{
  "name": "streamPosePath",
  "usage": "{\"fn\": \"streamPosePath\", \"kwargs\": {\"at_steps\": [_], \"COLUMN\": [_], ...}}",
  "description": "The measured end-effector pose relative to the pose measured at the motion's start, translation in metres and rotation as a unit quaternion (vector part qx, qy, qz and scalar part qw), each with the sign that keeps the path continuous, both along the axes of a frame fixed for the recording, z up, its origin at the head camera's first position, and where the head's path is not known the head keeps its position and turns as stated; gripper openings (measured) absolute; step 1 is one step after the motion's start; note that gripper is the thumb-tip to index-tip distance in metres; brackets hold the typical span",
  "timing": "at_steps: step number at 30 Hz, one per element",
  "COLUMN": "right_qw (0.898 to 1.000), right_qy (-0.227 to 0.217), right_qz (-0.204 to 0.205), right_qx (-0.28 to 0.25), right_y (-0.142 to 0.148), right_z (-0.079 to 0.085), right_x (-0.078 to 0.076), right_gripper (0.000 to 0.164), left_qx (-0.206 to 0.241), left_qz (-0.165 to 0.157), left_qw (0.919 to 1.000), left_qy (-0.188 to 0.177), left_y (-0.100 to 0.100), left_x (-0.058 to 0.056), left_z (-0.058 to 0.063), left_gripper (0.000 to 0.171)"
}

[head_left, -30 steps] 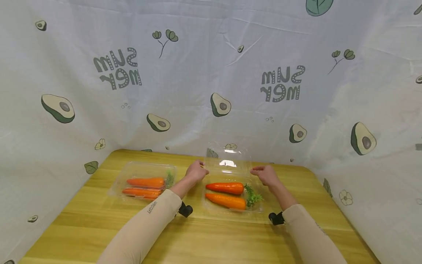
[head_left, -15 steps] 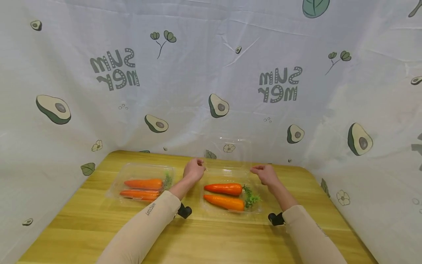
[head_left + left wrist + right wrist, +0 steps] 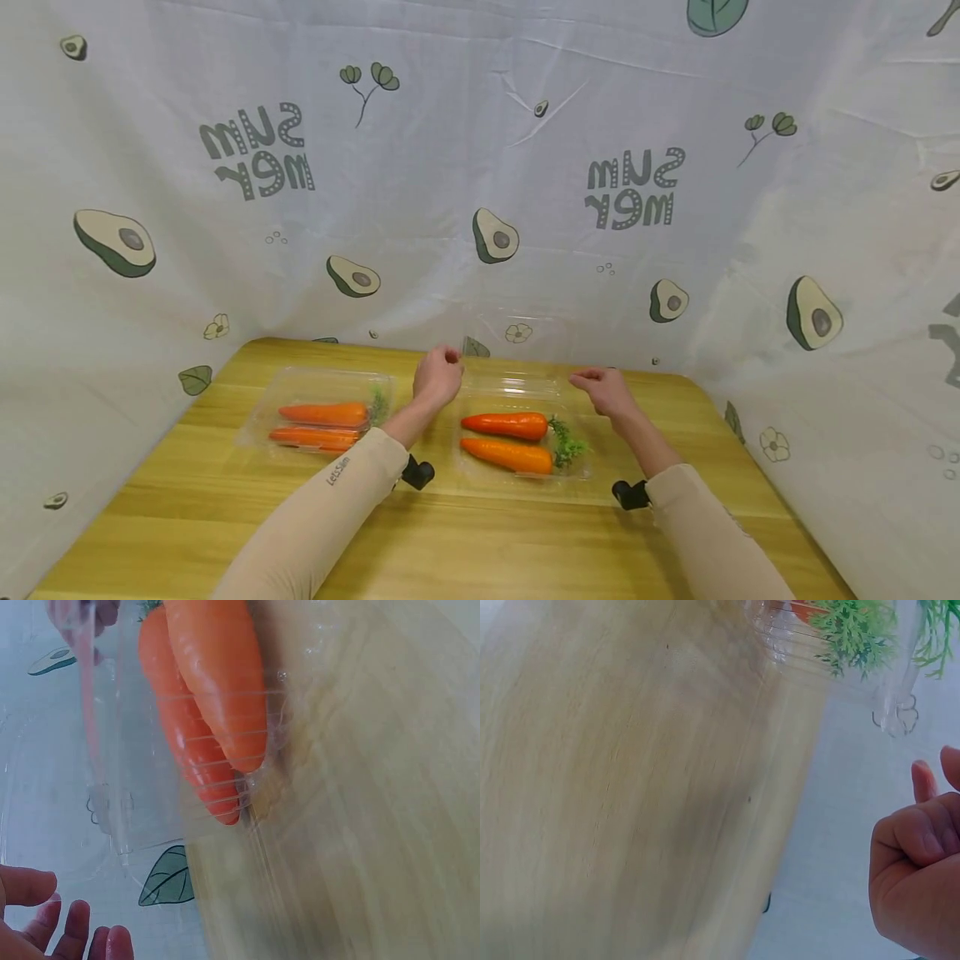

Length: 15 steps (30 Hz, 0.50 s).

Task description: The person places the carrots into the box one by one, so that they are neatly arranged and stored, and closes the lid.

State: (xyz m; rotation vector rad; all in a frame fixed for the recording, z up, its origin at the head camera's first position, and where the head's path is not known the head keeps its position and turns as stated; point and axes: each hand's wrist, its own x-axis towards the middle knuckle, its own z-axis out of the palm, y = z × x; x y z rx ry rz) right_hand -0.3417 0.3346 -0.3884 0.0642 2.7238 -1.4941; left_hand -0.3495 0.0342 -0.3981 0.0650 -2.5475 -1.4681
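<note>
Two orange carrots with green tops, an upper carrot [image 3: 506,425] and a lower carrot [image 3: 508,455], lie side by side in an opened clear plastic clamshell box [image 3: 480,477]. Its clear lid [image 3: 551,340] is swung back and up behind the base, against the curtain. My left hand [image 3: 437,375] is beside the lid's left edge; the left wrist view shows its thumb and fingers [image 3: 76,930] spread apart with nothing between them. Just off the lid's right edge is my right hand [image 3: 607,390]. In the right wrist view its lower fingers [image 3: 922,832] are loosely curled and hold nothing.
A second clear clamshell box [image 3: 288,379] with two carrots [image 3: 322,414] stands at the left on the wooden table [image 3: 480,542]. A white curtain [image 3: 420,183] with avocado prints hangs around the table's back and sides.
The lid has tipped further back, away from the base. My left hand has left the lid's edge and shifted slightly left and up; the right hand has barely moved.
</note>
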Motion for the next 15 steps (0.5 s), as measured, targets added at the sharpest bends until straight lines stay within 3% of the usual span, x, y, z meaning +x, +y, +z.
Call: {"fn": "streamPosePath", "kwargs": {"at_steps": [15], "right_qw": [1.000], "right_qy": [0.019], "right_qz": [-0.006], "right_qx": [0.008], "right_y": [-0.001], "right_z": [0.005], "right_x": [0.012], "right_gripper": [0.044], "left_qx": [0.004], "left_qz": [0.000], "left_qw": [0.9996], "left_qy": [0.027], "left_y": [0.000], "left_x": [0.013], "left_z": [0.012], "left_gripper": [0.016]}}
